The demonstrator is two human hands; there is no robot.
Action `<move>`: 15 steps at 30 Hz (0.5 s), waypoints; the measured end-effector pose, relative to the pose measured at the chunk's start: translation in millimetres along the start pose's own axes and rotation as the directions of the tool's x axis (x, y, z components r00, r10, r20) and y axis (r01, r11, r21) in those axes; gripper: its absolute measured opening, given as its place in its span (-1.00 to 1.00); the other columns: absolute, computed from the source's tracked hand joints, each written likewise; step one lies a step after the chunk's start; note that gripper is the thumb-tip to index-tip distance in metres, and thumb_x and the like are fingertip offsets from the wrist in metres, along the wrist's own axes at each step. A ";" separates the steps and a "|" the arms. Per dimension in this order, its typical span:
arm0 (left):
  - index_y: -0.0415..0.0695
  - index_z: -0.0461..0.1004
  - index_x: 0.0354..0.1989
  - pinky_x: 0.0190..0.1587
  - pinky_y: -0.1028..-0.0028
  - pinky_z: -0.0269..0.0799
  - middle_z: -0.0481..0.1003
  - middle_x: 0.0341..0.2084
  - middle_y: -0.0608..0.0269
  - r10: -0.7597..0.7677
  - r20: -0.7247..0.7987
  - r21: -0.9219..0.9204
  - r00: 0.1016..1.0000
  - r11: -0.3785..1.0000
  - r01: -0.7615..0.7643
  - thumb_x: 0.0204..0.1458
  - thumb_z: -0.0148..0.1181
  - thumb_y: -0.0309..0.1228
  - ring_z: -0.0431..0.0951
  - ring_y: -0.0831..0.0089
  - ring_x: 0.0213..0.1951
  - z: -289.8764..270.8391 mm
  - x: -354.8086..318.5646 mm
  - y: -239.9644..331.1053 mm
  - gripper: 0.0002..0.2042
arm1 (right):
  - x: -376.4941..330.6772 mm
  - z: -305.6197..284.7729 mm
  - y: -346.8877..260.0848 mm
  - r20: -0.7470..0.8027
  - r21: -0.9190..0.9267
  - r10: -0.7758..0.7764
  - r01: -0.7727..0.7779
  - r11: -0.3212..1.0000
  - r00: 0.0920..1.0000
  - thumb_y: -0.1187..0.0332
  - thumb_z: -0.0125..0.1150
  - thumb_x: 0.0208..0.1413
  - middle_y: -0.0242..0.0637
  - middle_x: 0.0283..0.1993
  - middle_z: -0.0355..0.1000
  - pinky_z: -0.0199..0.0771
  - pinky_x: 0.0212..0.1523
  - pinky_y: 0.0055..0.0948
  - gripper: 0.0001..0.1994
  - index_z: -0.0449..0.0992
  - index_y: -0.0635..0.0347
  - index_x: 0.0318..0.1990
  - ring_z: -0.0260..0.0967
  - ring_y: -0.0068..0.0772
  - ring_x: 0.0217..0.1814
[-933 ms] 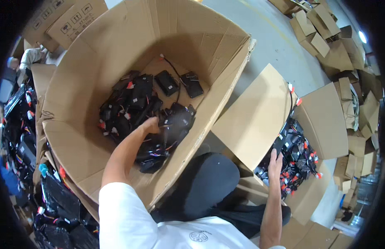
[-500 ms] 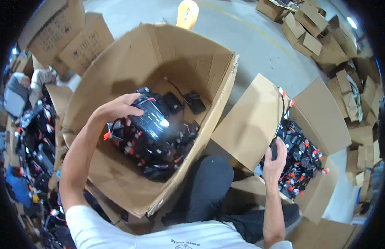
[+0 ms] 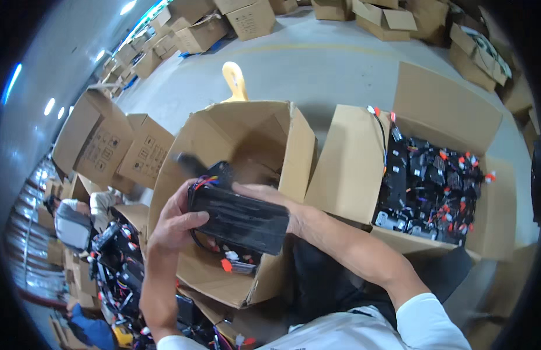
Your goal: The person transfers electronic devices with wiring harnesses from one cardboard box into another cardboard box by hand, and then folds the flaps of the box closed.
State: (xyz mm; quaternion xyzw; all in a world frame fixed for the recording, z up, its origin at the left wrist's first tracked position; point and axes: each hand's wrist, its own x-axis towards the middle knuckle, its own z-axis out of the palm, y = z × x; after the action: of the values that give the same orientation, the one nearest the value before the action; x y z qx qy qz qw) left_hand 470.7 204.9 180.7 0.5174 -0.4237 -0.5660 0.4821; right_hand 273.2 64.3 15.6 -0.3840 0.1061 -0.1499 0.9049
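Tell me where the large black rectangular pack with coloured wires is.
In the head view, the black pack is slightly left of centre, between the left hand and right hand, over the open brown cardboard box.

The left hand (image 3: 174, 221) grips, thumb inward, the right hand (image 3: 274, 196) reaches leftward, 2 forearms (image 3: 355, 245) bare.

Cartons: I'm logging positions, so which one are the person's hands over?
The middle carton, with the yellow object behind it: only it has the left hand and right hand above; the right carton has neither.
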 end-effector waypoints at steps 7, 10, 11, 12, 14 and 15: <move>-0.32 0.47 0.47 0.44 0.16 0.64 0.70 0.25 -0.04 0.072 0.078 -0.120 0.994 0.991 -0.062 0.09 0.55 -0.53 0.76 0.16 0.27 36.1 -13.2 -16.9 -0.29 | -38.7 5.0 18.3 0.275 0.652 -0.104 -0.106 0.751 0.956 -0.63 -0.13 0.54 -0.06 0.52 0.62 0.75 0.48 -0.01 0.07 0.35 0.23 0.71 0.69 -0.03 0.47; -0.32 0.47 0.43 0.31 0.15 0.75 0.72 0.18 -0.08 0.027 0.029 -0.135 0.999 0.991 -0.023 0.08 0.57 -0.52 0.81 0.13 0.17 52.0 -10.0 -18.5 -0.31 | -47.3 16.7 8.4 0.052 0.535 0.049 -0.069 0.842 0.997 -0.37 0.11 0.66 -0.08 0.39 0.70 0.83 0.36 0.06 -0.18 0.50 0.26 0.58 0.75 -0.02 0.36; -0.28 0.47 0.43 -0.05 0.21 0.87 0.76 0.07 -0.01 0.037 0.075 -0.093 0.996 0.995 -0.030 0.27 0.57 -0.37 0.88 0.19 -0.05 50.4 -9.6 -24.8 -0.39 | -52.0 19.1 -6.0 -0.081 0.616 -0.062 0.099 0.781 0.995 -0.10 0.32 0.65 -0.09 0.29 0.75 0.87 0.28 0.07 -0.42 0.60 0.27 0.44 0.80 -0.06 0.25; -0.28 0.47 0.43 -0.05 0.21 0.87 0.76 0.07 -0.01 0.033 0.075 -0.091 0.997 0.995 -0.026 0.27 0.57 -0.37 0.88 0.19 -0.05 48.3 -10.0 -34.9 -0.39 | -44.9 3.2 -17.0 -0.081 0.620 -0.062 0.099 0.778 0.995 -0.10 0.32 0.65 -0.09 0.29 0.75 0.87 0.28 0.07 -0.42 0.60 0.27 0.44 0.80 -0.06 0.25; -0.22 0.49 0.41 -0.40 0.29 0.81 0.79 -0.05 0.07 -0.049 -0.085 -0.192 0.995 0.981 0.032 0.48 0.47 -0.14 0.87 0.26 -0.27 46.2 -2.3 -63.8 -0.48 | -38.3 -44.4 -36.9 -0.163 0.495 -0.453 0.470 0.731 0.876 -0.01 0.43 0.61 -0.16 0.23 0.78 0.88 0.27 0.03 -0.48 0.64 0.23 0.40 0.82 -0.15 0.16; -0.16 0.51 0.38 -0.57 0.31 0.71 0.80 -0.12 0.15 -0.060 -0.219 -0.203 0.974 0.979 0.014 0.59 0.32 -0.01 0.84 0.30 -0.40 31.3 -8.0 -91.1 -0.51 | -44.1 -39.3 -45.6 -0.150 0.500 -0.446 0.457 0.735 0.882 -0.01 0.43 0.61 -0.16 0.23 0.78 0.88 0.27 0.03 -0.48 0.64 0.23 0.40 0.82 -0.15 0.16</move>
State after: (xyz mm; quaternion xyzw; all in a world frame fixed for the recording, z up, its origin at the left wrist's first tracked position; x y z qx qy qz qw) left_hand 429.7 228.2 96.3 0.5345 -0.2979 -0.5529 0.5656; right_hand 211.4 23.6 25.3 -0.1365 -0.0258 -0.3916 0.9096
